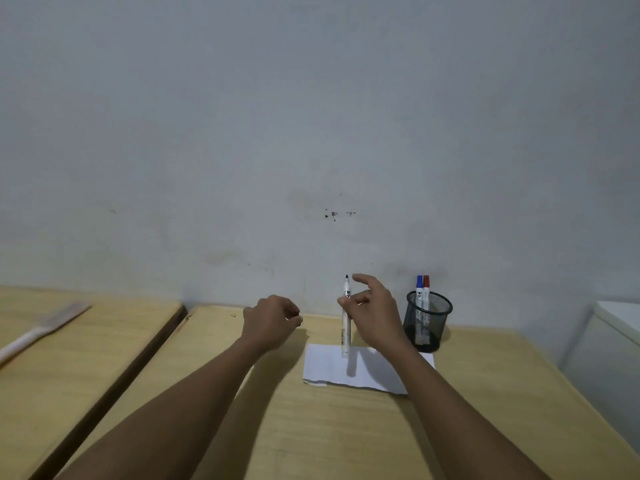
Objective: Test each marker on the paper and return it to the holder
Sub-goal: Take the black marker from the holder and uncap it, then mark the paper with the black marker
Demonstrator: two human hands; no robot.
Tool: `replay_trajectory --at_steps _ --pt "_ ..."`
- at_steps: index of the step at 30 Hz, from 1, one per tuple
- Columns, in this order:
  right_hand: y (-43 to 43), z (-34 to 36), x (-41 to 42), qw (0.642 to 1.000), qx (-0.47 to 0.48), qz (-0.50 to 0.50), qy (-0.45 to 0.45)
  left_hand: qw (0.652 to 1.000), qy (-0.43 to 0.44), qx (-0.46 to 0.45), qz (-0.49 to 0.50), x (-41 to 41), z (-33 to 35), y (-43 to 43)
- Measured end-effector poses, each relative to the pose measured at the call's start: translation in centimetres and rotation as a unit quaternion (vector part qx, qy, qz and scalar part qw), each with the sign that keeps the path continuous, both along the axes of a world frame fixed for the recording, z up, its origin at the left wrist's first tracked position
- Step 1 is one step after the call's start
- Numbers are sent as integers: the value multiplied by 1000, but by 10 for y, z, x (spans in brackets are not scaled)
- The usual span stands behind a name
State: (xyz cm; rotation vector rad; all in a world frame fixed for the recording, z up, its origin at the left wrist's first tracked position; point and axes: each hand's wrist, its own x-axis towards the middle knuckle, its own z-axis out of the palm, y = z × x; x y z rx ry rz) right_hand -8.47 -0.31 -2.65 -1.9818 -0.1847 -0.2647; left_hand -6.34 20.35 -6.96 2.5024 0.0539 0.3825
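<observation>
On the far left, a pale brush (pixel 41 329) lay slantwise on a separate wooden tabletop, well apart from the work. Across a dark gap stood the main wooden table (pixel 311 427), set against a grey wall (pixel 311 116). Above its back edge the left hand (pixel 270 322) hovered with fingers curled into a loose fist; whether it enclosed anything I could not tell. Just to its right, the right hand (pixel 372 311) pinched an uncapped white marker (pixel 346 318) between thumb and fingers, index finger lifted free; the marker stood upright, black tip upward, its lower end over the paper (pixel 327 367). That white sheet lay flat on the table beneath the right wrist. Near the paper's right corner stood a black mesh holder (pixel 428 323) with a blue-capped marker (pixel 419 287) and a red-capped marker (pixel 426 287) upright inside. At the far right edge was a white cabinet (pixel 613 337).
</observation>
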Motion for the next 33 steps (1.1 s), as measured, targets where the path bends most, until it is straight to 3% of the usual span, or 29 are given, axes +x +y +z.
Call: replay_trajectory --at_steps 5,8,12,14,15,18,20,26,33 --pt "-1 -12 7 998 43 37 10 998 21 64 -11 2 -23 4" --pt "0 -14 9 988 118 62 72 996 31 86 -21 3 -32 6" --pt "1 -15 11 892 386 117 203 996 48 63 -39 1 -39 8" --pt "2 -21 14 869 426 132 216 998 43 32 -41 -4 -41 8" --pt "3 -26 15 877 413 133 205 999 18 14 -33 -10 -42 6" --pt "10 -39 14 953 259 104 122 994 -100 33 -22 -37 -44 0" --pt "17 -48 16 974 186 95 89 990 -102 63 -75 -55 -43 -5" --pt "32 -74 32 979 98 136 116 954 -20 235 -184 -69 -52 -2" --pt "32 -98 43 988 58 109 90 951 10 235 -202 -69 -56 3"
